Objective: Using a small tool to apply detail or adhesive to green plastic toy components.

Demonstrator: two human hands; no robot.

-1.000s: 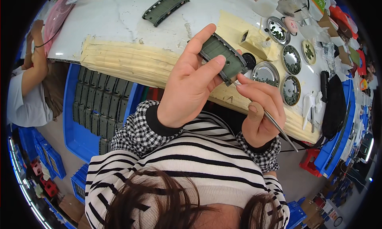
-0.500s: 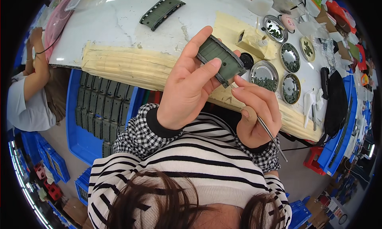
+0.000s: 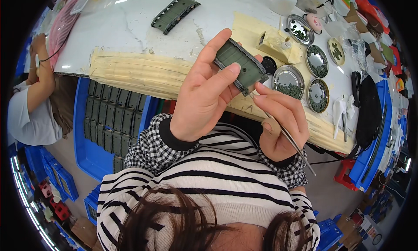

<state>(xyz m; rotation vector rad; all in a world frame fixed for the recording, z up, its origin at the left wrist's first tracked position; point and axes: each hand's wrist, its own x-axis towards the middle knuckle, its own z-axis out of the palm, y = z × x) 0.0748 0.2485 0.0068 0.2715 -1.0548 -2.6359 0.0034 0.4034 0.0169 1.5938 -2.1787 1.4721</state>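
Observation:
My left hand (image 3: 202, 92) is closed around a dark green toy tank hull piece (image 3: 237, 64) with tracks along its long sides, the thumb pressed on its flat face. Metal tweezers (image 3: 292, 142) are pinched in my right hand (image 3: 283, 120), and their tip reaches the lower right corner of the piece. Fingers partly hide what the tip touches there. Another similar green tracked piece (image 3: 175, 15) lies on the white table, farther off to the left.
Round metal dishes of small green parts (image 3: 288, 82) stand at the right, by a tape-covered block (image 3: 278, 47) and a small black dish (image 3: 268, 65). A blue crate (image 3: 89, 153) below the table holds rows of green pieces. Another person's arm (image 3: 40, 83) shows at far left.
Both hands keep nearly the same pose around the green piece and tweezers. The view has shifted very slightly.

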